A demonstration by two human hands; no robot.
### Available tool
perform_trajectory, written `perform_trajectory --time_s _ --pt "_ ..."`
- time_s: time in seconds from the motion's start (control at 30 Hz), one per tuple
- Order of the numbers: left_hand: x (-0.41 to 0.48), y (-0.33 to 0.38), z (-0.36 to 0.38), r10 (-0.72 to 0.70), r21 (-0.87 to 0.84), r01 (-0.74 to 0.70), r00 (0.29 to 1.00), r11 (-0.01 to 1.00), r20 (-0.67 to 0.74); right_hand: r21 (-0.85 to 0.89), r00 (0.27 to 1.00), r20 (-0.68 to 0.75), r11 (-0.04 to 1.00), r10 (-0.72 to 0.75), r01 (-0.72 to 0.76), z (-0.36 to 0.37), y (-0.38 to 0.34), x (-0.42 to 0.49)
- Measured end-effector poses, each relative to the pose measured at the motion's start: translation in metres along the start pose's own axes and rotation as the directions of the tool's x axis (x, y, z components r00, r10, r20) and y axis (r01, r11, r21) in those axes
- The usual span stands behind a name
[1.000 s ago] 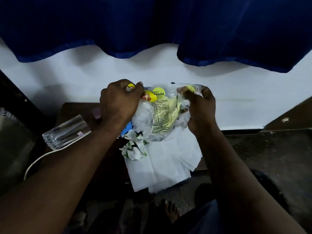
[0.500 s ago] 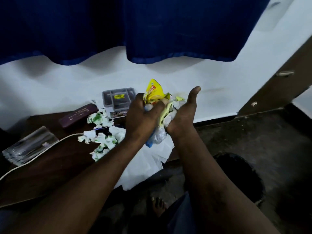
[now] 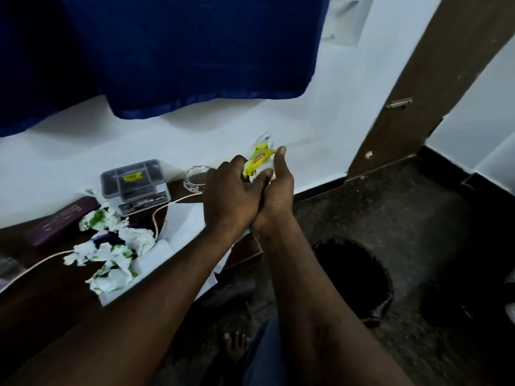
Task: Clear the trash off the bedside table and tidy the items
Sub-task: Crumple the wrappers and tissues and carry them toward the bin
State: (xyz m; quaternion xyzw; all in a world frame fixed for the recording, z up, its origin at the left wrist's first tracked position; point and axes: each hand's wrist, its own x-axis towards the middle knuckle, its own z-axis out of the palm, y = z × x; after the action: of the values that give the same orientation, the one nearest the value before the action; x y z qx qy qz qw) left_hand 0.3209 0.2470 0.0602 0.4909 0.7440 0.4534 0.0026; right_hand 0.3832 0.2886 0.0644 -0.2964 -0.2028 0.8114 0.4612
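Wrappers (image 3: pixel 257 160) were held bunched between left hand (image 3: pixel 231 196) and right hand (image 3: pixel 274 190), both grips clenched on them, above the tabletop's (image 3: pixel 55 274) right edge. This was judged to be compaction for the bin (image 3: pixel 354 274) on the floor to the right. Crumpled paper (image 3: pixel 111 254) lay on the tabletop.

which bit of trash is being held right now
The yellow wrapper, squeezed between the left hand and right hand; the crumpled green-and-white papers lie loose on the bedside table.

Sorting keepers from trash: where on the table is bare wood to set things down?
Front left of the dark wooden table, on the near side of the thin white cable. The middle is crowded: crumpled white-and-green papers over flat white sheets.
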Motion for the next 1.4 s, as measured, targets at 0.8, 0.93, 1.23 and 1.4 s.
perform_trajectory --time_s 0.8,0.93,1.23,1.4 --pt "0.025 0.069 0.067 -0.675 -0.813 0.379 0.737 0.442 -0.024 -0.264 0.686 -0.553 0.881 -0.472 0.393 -0.108 -0.055 -0.017" --pt "-0.008 0.091 0.101 -0.591 -0.697 0.555 0.773 0.453 0.231 -0.240 0.654 -0.595 0.880 -0.467 0.409 -0.123 -0.062 -0.026" --pt "-0.088 0.120 0.138 -0.457 -0.365 0.795 0.585 0.484 0.669 -0.274 0.472 -0.773 0.894 -0.424 0.355 -0.179 -0.109 -0.036" --pt "-0.095 0.136 0.159 -0.257 -0.347 0.818 0.496 0.460 0.829 -0.423 0.504 -0.717 0.875 -0.481 0.234 -0.207 -0.125 -0.036"
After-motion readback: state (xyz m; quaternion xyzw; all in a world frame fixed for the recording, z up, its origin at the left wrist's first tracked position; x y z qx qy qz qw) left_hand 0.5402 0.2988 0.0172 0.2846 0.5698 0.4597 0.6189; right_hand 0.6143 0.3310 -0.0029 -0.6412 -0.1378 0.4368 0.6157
